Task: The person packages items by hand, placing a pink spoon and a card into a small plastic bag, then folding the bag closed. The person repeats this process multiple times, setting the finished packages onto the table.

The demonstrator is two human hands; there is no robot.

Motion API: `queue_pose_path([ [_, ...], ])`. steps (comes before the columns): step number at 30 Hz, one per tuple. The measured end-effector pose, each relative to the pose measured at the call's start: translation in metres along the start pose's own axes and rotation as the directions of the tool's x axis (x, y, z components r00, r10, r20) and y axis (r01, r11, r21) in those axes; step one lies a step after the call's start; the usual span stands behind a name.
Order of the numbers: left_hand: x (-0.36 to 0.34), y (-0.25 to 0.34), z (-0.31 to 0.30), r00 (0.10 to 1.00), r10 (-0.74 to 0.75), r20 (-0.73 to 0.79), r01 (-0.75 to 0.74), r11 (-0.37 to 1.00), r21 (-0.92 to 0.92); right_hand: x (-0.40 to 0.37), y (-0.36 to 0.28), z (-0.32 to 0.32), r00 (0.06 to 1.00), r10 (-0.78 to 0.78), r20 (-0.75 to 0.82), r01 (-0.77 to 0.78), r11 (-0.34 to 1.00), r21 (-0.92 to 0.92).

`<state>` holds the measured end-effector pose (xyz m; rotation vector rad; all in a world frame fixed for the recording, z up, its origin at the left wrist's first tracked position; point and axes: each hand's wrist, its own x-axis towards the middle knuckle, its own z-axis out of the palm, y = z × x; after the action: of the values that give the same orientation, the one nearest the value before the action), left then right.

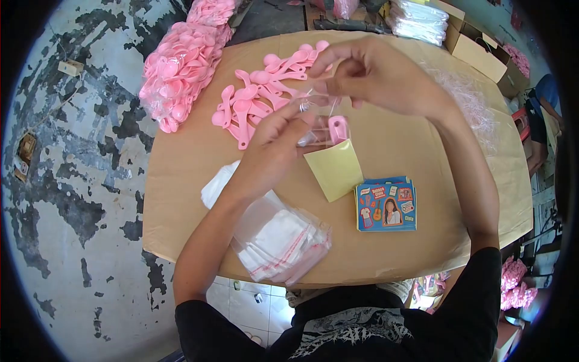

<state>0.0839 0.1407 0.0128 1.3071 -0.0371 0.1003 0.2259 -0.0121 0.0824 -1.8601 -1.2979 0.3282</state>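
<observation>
Head: bag [318, 135] indistinct in left hand [272, 140]

A packing workshop, shown by bulk pink spoons [244, 108], plastic sleeves [283, 241] and cartons [476, 51].

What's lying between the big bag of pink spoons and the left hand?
Loose pink spoons, spread on the brown table; the head view shows them.

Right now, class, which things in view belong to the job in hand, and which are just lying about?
Seemingly in the job:
- left hand, right hand
- clear packet with pink piece
- yellow sheet
- loose pink spoons
- clear bags
- printed cards
- thin strands

Probably just lying about:
- cardboard box
- white bundle
- small block on the floor
</observation>
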Motion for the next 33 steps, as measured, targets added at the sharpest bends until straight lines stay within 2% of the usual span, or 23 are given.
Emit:
queue_pose_path([
  [2, 0.002, 0.004, -0.003, 1.000, 0.005, -0.007, -0.005, 1.000, -0.002, 0.000, 0.002, 0.006, 0.999, -0.018, -0.044, 0.013, 0.996, -0.094],
  [5, 0.005, 0.008, -0.005, 0.999, 0.032, -0.028, -0.033, 0.999, -0.011, 0.003, 0.003, 0.012, 0.961, -0.200, -0.189, 0.140, 0.947, -0.289],
  [6, 0.005, 0.008, -0.006, 0.998, 0.043, -0.039, -0.044, 0.999, -0.015, 0.005, 0.005, 0.014, 0.917, -0.332, -0.222, 0.227, 0.891, -0.393],
  [7, 0.007, 0.004, -0.009, 0.993, 0.088, -0.072, -0.084, 0.994, 0.065, 0.006, 0.008, 0.016, 0.856, -0.458, -0.241, 0.298, 0.817, -0.493],
  [8, 0.009, -0.001, -0.013, 0.986, 0.134, -0.101, -0.119, 0.982, 0.145, 0.008, 0.009, 0.017, 0.780, -0.576, -0.245, 0.352, 0.727, -0.589],
  [9, 0.010, -0.002, -0.013, 0.975, 0.180, -0.127, -0.148, 0.963, 0.223, 0.008, 0.008, 0.017, 0.774, -0.600, -0.202, 0.389, 0.703, -0.596],
  [11, 0.006, 0.000, -0.010, 0.980, 0.178, -0.084, -0.149, 0.949, 0.278, 0.009, 0.007, 0.018, 0.761, -0.638, -0.117, 0.457, 0.655, -0.602],
  [15, 0.005, 0.000, -0.003, 0.987, 0.163, -0.002, -0.154, 0.939, 0.308, 0.007, 0.016, 0.026, 0.795, -0.604, -0.047, 0.462, 0.654, -0.599],
  [18, 0.001, 0.001, 0.005, 0.983, 0.154, -0.102, -0.107, 0.924, 0.367, 0.008, 0.019, 0.028, 0.807, -0.591, 0.000, 0.455, 0.621, -0.638],
  [20, 0.002, -0.002, -0.001, 0.989, 0.132, -0.067, -0.089, 0.893, 0.441, 0.006, 0.019, 0.030, 0.805, -0.593, 0.022, 0.446, 0.580, -0.681],
  [23, 0.007, -0.007, -0.014, 0.993, 0.112, 0.039, -0.113, 0.800, 0.590, 0.004, 0.017, 0.032, 0.918, -0.392, 0.065, 0.344, 0.701, -0.624],
  [26, 0.006, -0.013, -0.014, 0.987, 0.151, 0.063, -0.152, 0.707, 0.690, 0.006, 0.018, 0.032, 0.963, -0.260, 0.073, 0.252, 0.770, -0.586],
  [27, 0.006, -0.014, -0.013, 0.983, 0.177, 0.058, -0.164, 0.681, 0.714, 0.009, 0.025, 0.032, 0.952, -0.304, -0.039, 0.221, 0.769, -0.600],
  [29, 0.006, -0.019, -0.013, 0.990, 0.135, 0.044, -0.134, 0.788, 0.601, 0.018, 0.042, 0.030, 0.885, -0.389, -0.255, 0.157, 0.767, -0.622],
  [30, 0.007, -0.020, -0.013, 0.993, 0.115, 0.038, -0.117, 0.833, 0.541, 0.018, 0.039, 0.016, 0.887, -0.354, -0.297, 0.185, 0.861, -0.474],
  [32, 0.009, -0.008, -0.001, 0.995, 0.059, -0.076, -0.042, 0.975, 0.216, 0.005, 0.025, -0.032, 0.895, -0.273, -0.353, 0.238, 0.961, -0.140],
  [33, 0.010, -0.004, 0.004, 0.992, 0.016, -0.125, -0.012, 0.999, 0.034, -0.005, 0.017, -0.058, 0.927, -0.283, -0.247, 0.272, 0.959, -0.077],
])
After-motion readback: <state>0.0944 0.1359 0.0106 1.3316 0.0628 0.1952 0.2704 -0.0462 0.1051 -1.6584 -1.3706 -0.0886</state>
